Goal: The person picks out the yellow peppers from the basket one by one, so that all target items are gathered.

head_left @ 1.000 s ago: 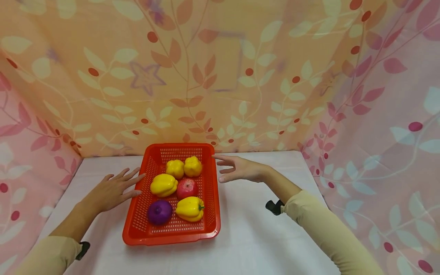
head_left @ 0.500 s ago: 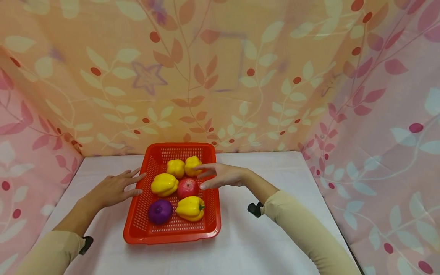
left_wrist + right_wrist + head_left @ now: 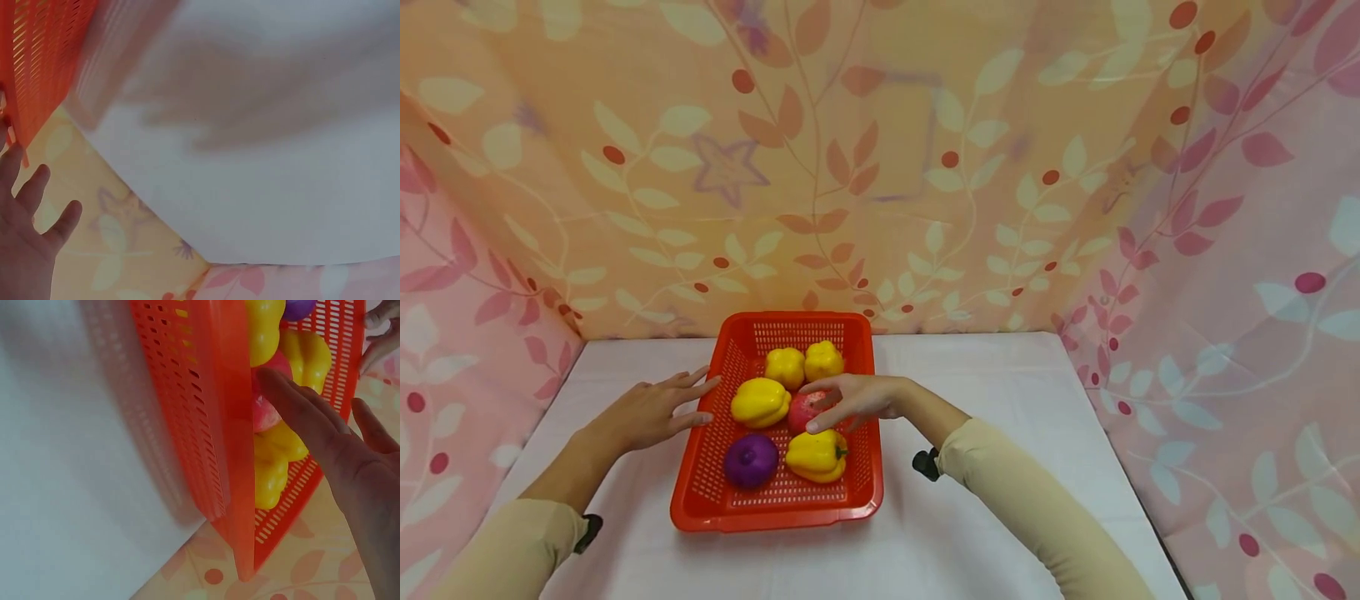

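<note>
A red plastic basket (image 3: 775, 522) stands on the white-covered table. My left hand (image 3: 651, 414) is at its left rim, fingers straight and spread; whether they touch the rim is hard to tell. Over the basket's right side hovers my right hand (image 3: 861, 396), fingers extended and thumb apart, holding nothing. Beneath it a pinkish-red round fruit (image 3: 267, 412), resembling a pomegranate, is partly hidden in the head view. Around that fruit lie yellow bell peppers: one in front (image 3: 812, 458), one to the left (image 3: 760, 402) and two behind. A purple round vegetable (image 3: 751, 461) sits at front left.
White cloth (image 3: 992, 400) covers the table on both sides of the basket. Patterned fabric walls (image 3: 880, 167) enclose the back and sides. The basket's raised perforated side (image 3: 181, 406) stands between the right forearm and the contents.
My right hand has moved left and slightly down, from outside the right rim to above the pinkish-red fruit. The left hand and the basket's contents have hardly moved.
</note>
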A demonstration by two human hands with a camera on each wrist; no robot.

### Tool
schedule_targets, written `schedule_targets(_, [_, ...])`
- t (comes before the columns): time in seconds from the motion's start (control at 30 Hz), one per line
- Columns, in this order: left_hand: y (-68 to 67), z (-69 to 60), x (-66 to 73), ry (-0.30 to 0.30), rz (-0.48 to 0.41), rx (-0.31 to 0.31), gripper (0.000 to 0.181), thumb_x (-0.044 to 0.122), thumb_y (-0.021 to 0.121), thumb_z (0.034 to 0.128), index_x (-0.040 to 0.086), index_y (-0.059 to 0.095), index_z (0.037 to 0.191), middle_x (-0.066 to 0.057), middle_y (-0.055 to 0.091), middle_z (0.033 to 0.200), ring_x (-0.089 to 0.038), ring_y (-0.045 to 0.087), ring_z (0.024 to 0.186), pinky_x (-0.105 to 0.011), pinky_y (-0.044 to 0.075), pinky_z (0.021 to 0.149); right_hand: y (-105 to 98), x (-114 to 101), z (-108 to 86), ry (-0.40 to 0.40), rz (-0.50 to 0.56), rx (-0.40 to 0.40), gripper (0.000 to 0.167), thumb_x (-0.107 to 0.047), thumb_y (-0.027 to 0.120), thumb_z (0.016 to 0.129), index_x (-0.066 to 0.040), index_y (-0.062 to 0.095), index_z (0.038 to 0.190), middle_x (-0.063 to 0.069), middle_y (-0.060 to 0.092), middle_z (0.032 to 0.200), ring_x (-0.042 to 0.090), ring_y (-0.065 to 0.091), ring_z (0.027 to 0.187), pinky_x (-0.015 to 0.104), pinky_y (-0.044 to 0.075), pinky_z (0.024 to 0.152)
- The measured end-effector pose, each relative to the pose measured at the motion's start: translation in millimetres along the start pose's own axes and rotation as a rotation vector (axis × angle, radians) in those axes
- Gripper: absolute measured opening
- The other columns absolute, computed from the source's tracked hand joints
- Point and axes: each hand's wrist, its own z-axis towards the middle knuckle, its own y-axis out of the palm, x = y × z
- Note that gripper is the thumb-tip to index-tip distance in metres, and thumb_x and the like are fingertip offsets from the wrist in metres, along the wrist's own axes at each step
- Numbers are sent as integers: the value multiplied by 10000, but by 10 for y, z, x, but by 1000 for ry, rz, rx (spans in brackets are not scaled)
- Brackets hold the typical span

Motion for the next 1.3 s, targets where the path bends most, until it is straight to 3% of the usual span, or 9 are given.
schedule_targets(0.33, [-8,-16,8,12,9,10,685,518,613,940,110,487,1476,-205,407,1534,-473,464,1316,-722,406,937,89,-12,185,42,-21,-3,677,-318,735,898,-158,448,1490,139,456,1485,244,551,1226,600,494,949])
schedule_targets(0.53, [-15,-9,21,25,32,26,680,512,623,936,107,501,1467,-202,430,1519,-473,457,1323,-727,402,934,142,-12,298,73,-44,-27,656,-329,738,896,-142,476,1467,80,538,1375,250,544,1222,597,517,907])
schedule_targets(0.77, [1,6,35,20,22,23,682,511,623,936,109,495,1472,-197,419,1528,-472,460,1321,-731,396,938,235,4,427,76,-118,-43,714,-367,769,869,-134,479,1478,43,527,1343,196,503,1200,547,430,1044])
schedule_targets(0.97, [-3,-8,37,15,16,24,676,516,612,942,114,494,1473,-191,414,1534,-471,480,1305,-729,402,935,256,-20,492,161,-127,-36,682,-398,796,840,-220,529,1442,-4,532,1318,270,499,1248,665,460,941])
schedule_targets(1.2, [4,-7,25,0,-4,12,685,525,607,941,124,483,1482,-189,396,1545,-478,490,1292,-736,391,941,284,3,569,227,-162,-91,651,-416,767,859,-240,525,1438,-16,497,1405,312,463,1313,652,479,926])
schedule_targets(1.3, [12,-11,6,-6,-7,10,686,524,608,942,130,475,1488,-187,390,1550,-475,481,1303,-734,386,951,308,12,600,244,-173,-98,633,-430,754,869,-241,535,1432,-13,499,1420,324,465,1315,650,513,864])
